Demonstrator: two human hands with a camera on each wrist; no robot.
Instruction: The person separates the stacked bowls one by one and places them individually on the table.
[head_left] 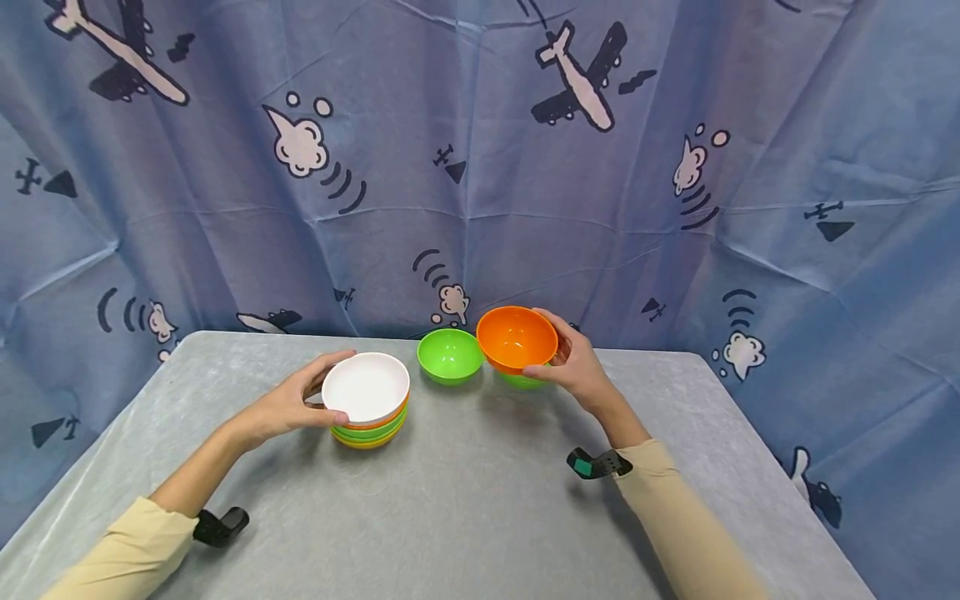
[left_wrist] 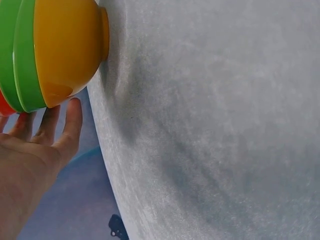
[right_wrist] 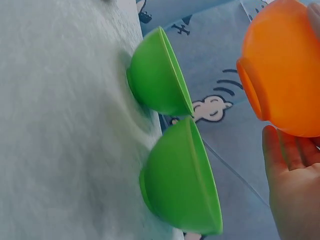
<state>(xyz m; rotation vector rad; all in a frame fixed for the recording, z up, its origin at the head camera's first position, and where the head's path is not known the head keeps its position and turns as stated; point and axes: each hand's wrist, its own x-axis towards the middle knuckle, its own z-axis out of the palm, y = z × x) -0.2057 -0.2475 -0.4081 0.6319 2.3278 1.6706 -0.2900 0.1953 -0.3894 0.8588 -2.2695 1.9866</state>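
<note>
A stack of bowls (head_left: 368, 434) stands left of the middle of the table, a white bowl (head_left: 366, 387) on top and orange, green and yellow ones beneath. My left hand (head_left: 288, 402) grips the stack from its left side, thumb at the front and fingers behind. In the left wrist view its fingertips lie against the yellow bowl (left_wrist: 67, 50) and the green rims. My right hand (head_left: 572, 360) holds an orange bowl (head_left: 517, 337) by its right side, raised over a green bowl (right_wrist: 180, 175). Another green bowl (head_left: 450, 357) stands just left of that one.
The grey table (head_left: 450, 517) reaches back to a blue curtain (head_left: 420, 167) printed with planes. Both green bowls stand close together near the table's back edge. Dark bands with small devices sit on the left wrist (head_left: 221, 527) and right wrist (head_left: 598, 463).
</note>
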